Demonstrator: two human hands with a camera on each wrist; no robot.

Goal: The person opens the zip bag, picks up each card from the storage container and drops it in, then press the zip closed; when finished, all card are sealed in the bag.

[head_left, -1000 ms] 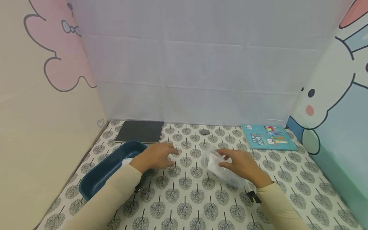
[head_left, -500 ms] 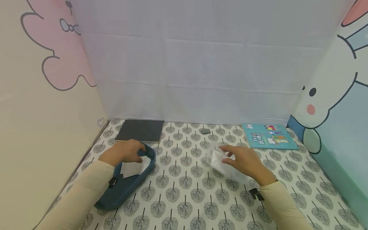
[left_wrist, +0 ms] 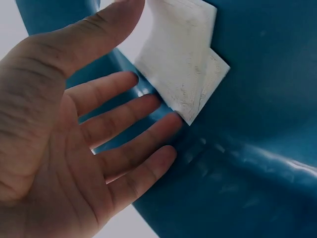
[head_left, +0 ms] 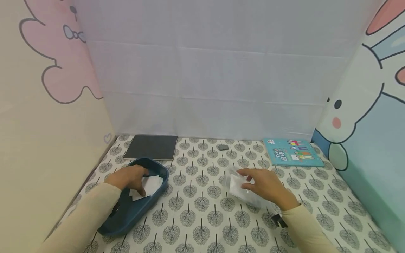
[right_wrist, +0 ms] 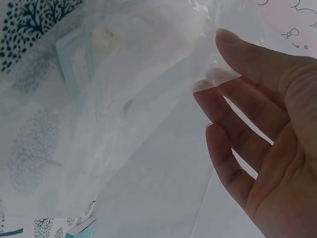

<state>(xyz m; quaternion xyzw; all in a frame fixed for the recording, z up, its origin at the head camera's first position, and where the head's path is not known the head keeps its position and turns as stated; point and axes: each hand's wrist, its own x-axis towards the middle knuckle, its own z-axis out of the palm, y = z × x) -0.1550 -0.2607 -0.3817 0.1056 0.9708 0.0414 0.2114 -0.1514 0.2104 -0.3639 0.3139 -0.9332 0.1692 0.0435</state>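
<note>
In the head view, my left hand [head_left: 131, 179] reaches down into a dark blue basin [head_left: 159, 195]. Its fingers are spread and loosely bent in the left wrist view, close to white square packets [left_wrist: 178, 59] lying on the basin's bottom. The thumb overlaps the packets in that view; I cannot tell whether it touches them. My right hand [head_left: 265, 184] holds a clear plastic bag [head_left: 253, 200] near its edge, with fingertips behind the film. White flat pieces [right_wrist: 143, 44] show blurrily through the bag.
A black notebook [head_left: 151, 147] lies behind the basin. Further right are a small grey block [head_left: 223, 147] and a turquoise picture book [head_left: 292, 151]. The tree-patterned cloth [head_left: 193, 221] covers the table, which has walls at the left, back and right.
My left hand has moved left from the middle of the table and down into the basin. The basin has shifted slightly to the right and nearer. My right hand stays almost still with the bag.
</note>
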